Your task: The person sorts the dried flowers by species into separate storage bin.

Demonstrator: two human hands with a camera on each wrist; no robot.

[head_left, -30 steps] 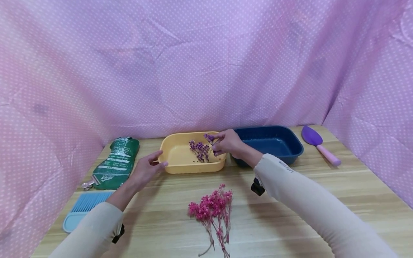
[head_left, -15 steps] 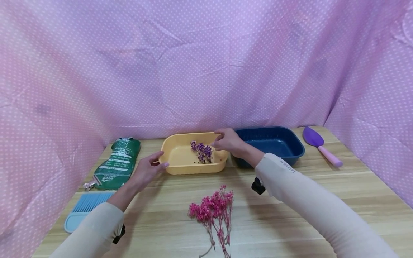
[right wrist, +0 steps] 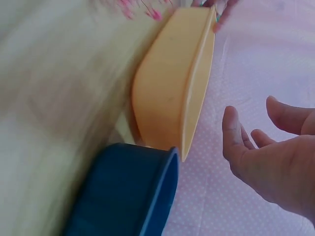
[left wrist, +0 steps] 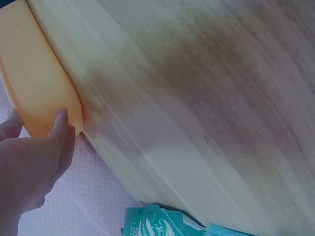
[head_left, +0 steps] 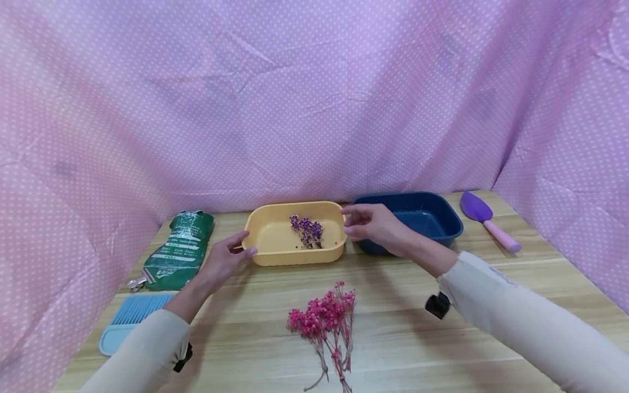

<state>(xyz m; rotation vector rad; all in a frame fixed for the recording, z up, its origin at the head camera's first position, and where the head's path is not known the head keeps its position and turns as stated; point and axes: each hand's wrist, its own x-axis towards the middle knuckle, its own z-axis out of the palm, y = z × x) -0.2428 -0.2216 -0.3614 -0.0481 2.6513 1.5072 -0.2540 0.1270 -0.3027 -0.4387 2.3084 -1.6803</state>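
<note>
A yellow plastic basin (head_left: 290, 257) stands at the back middle of the table, with a small bunch of purple dried flowers (head_left: 308, 232) lying inside. My left hand (head_left: 223, 265) touches the basin's left end with fairly straight, spread fingers; in the left wrist view the fingers (left wrist: 60, 125) lie against its outer wall. Just beyond the basin's right end hovers my right hand (head_left: 375, 226), its fingers loosely bent and holding nothing. In the right wrist view this hand (right wrist: 275, 160) is apart from both basins. A bunch of pink dried flowers (head_left: 321, 316) lies at the front middle.
A dark blue basin (head_left: 420, 221) stands right of the yellow one, partly behind my right hand. Farther right lies a purple trowel (head_left: 486, 221) with a pink handle. At left are a green bag (head_left: 179, 254) with a metal clip and a light blue brush (head_left: 130, 322).
My right hand has let go of a purple sprig, which now lies with the others in the yellow basin, and has moved right, out over the basin's end. My left hand stays put.
</note>
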